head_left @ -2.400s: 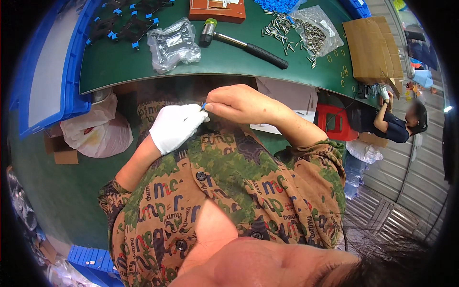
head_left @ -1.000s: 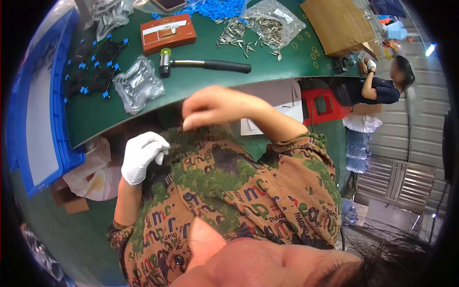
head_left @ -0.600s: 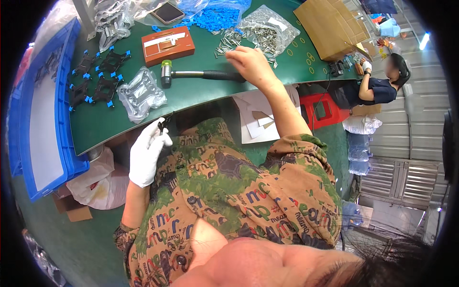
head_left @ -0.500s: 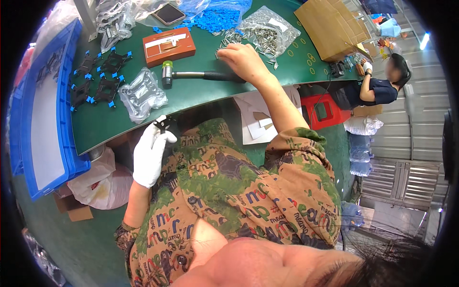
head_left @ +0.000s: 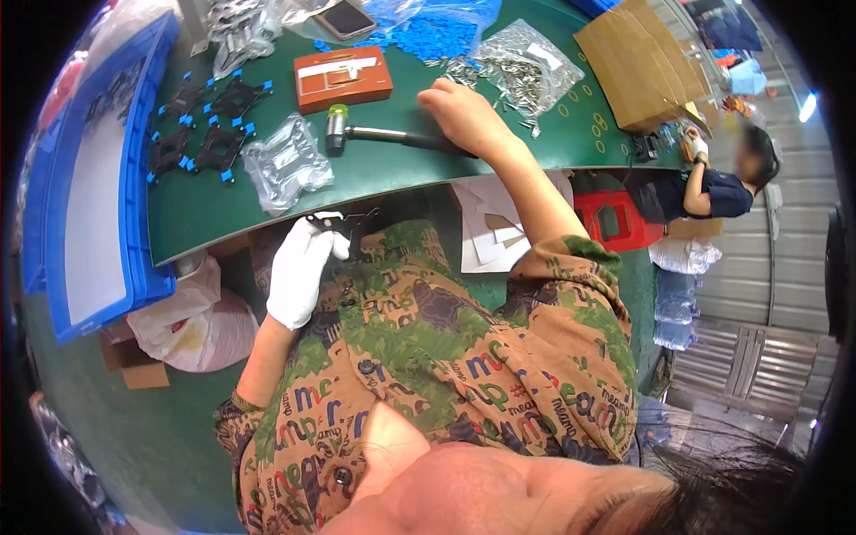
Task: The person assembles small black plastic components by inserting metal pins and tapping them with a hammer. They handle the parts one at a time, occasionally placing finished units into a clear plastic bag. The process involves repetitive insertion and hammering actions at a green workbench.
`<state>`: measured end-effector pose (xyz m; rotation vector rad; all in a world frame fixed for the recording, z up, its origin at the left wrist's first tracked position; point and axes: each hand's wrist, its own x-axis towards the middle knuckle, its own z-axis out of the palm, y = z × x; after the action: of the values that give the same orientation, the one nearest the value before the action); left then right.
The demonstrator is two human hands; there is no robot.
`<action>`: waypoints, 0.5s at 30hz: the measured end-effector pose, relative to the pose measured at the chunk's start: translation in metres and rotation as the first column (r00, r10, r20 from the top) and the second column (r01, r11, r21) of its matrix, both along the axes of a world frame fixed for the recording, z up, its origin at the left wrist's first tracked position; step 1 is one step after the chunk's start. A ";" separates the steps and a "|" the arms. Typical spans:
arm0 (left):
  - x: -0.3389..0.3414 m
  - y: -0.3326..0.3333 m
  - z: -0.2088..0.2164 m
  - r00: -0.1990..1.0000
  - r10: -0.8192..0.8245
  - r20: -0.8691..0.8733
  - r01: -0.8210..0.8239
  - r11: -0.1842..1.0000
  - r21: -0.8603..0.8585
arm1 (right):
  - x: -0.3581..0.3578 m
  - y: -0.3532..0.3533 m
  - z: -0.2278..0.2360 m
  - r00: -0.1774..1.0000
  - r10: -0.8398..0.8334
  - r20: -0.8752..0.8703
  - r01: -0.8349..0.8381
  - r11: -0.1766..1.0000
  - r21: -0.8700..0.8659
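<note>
My left hand (head_left: 300,275), in a white glove, is closed on a thin black bracket (head_left: 355,234) just off the table's near edge; the dark clothing and shadow behind blur its outline. My bare right hand (head_left: 467,121) hovers over the green table with fingers curled together; whatever they hold, if anything, is hidden. Beyond its fingertips lie loose metal pins (head_left: 460,69) beside a clear bag of pins (head_left: 524,69). A mallet (head_left: 379,135) with a yellow-green face lies by that hand, its black handle end partly behind the wrist. A reddish-brown block (head_left: 344,91) sits just beyond the mallet.
Several black frames with blue caps (head_left: 218,143) and a plastic-wrapped part (head_left: 287,166) lie on the left. Farther back are blue pieces (head_left: 437,34) and a phone (head_left: 345,19). A blue crate (head_left: 134,223) stands left, a cardboard box (head_left: 637,67) right. A co-worker (head_left: 720,192) sits beyond.
My right hand has drawn back slightly from the pins, its fingers more curled. More of the black bracket now shows in my left hand. The whole view has shifted a little.
</note>
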<state>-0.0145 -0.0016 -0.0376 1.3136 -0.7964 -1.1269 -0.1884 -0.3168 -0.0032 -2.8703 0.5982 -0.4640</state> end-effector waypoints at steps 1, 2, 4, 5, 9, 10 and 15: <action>0.001 -0.001 -0.001 1.000 -0.005 0.000 0.005 1.000 0.019 | 0.000 0.011 0.007 0.994 0.008 0.106 -0.016 0.997 0.076; 0.002 -0.001 -0.004 1.000 -0.008 0.003 0.008 0.999 0.041 | 0.001 0.027 0.019 0.987 0.027 0.161 -0.059 0.978 0.198; 0.000 -0.004 -0.007 1.000 -0.007 0.009 0.007 0.998 0.055 | 0.001 0.073 0.030 0.966 0.053 0.251 -0.200 0.768 0.609; -0.003 -0.005 -0.008 0.999 0.007 0.034 -0.009 0.998 0.055 | 0.002 0.094 0.034 0.953 0.044 0.300 -0.267 0.592 0.760; -0.007 -0.007 0.008 0.948 0.001 0.320 -0.022 0.998 0.062 | 0.015 0.143 0.030 0.885 0.251 0.391 -0.464 0.541 0.701; -0.007 -0.007 0.010 0.922 0.008 0.386 -0.028 0.999 0.045 | 0.018 0.144 0.030 0.894 0.263 0.362 -0.447 0.564 0.694; -0.010 -0.006 0.004 0.902 0.026 0.431 -0.035 0.999 0.013 | 0.028 0.145 0.017 0.895 0.281 0.347 -0.445 0.622 0.644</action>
<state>-0.0244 -0.0077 -0.0333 1.6152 -1.0839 -0.8262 -0.1603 -0.1714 0.0139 -2.0609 0.0838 -0.3568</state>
